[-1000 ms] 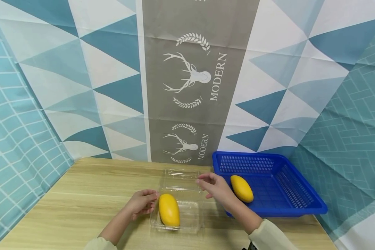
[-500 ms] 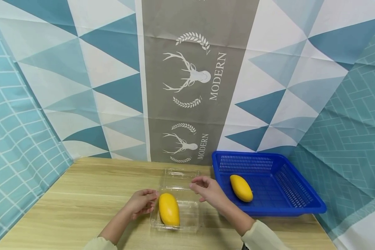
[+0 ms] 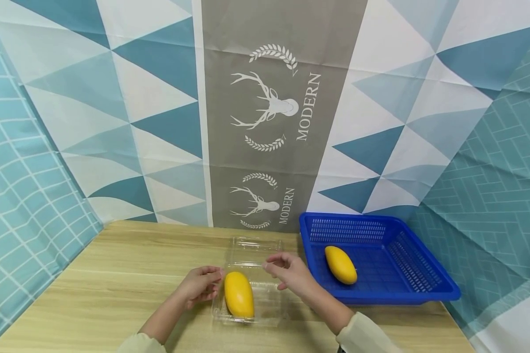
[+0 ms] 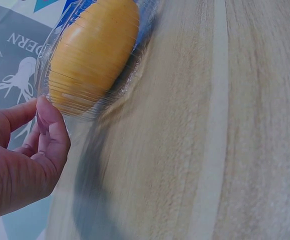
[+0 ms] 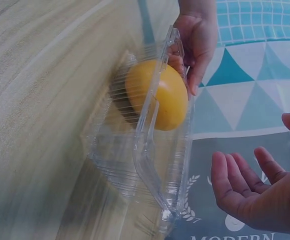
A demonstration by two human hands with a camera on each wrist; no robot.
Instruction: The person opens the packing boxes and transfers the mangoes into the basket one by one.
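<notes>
A clear plastic clamshell container (image 3: 267,306) lies on the wooden table, its lid (image 3: 253,251) folded back toward the wall. One yellow mango (image 3: 239,295) sits in the left part of its base. At the left rim, my left hand (image 3: 199,286) pinches the edge between thumb and fingertip, as the left wrist view shows at the hand (image 4: 32,150). Over the container's right side hovers my right hand (image 3: 291,275), near the hinge, fingers loosely bent and holding nothing. The right wrist view shows a gap between this hand (image 5: 265,187) and the plastic wall.
To the right stands a blue plastic basket (image 3: 397,297) with perforated sides, holding a second mango (image 3: 341,265) near its left wall. Patterned cloth (image 3: 265,122) hangs behind the wooden table (image 3: 128,274). Tiled-print cloth (image 3: 22,206) covers the left side.
My right hand has drifted left and slightly down, from beside the lid's right edge to over the container. The left hand stays at the rim; container and mangoes keep their places.
</notes>
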